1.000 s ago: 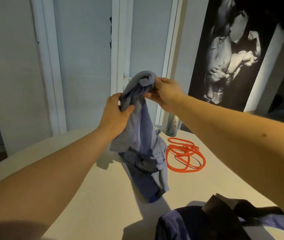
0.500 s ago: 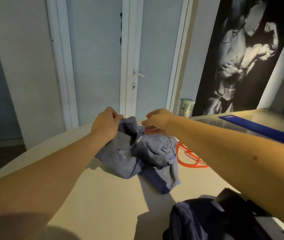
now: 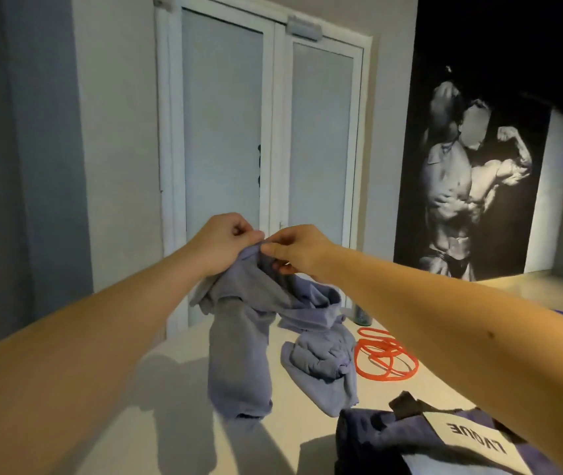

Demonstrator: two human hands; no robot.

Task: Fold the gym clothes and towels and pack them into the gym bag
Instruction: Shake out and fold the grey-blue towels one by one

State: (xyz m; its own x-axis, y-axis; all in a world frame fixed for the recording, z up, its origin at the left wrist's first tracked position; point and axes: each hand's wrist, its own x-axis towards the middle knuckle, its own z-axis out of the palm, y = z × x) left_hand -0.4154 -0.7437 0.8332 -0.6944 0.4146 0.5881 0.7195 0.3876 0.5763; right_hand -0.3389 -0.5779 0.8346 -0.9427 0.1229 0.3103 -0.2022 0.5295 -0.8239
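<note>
Currently the left hand [image 3: 225, 241] and right hand [image 3: 295, 250] pinch, close together, the top edge of the blue-grey garment [image 3: 240, 341], held above the table [image 3: 307, 431] with its lower end bunched on it; so narrow a grip likely lets it twist, spoiling the fold.

Crumpled lavender garment [image 3: 239, 344] lifted off table, beside dark navy gym bag [image 3: 410, 443].

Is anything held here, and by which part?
The left hand and right hand pinch the blue-grey garment at its bunched top edge; the rest hangs to the table.
</note>
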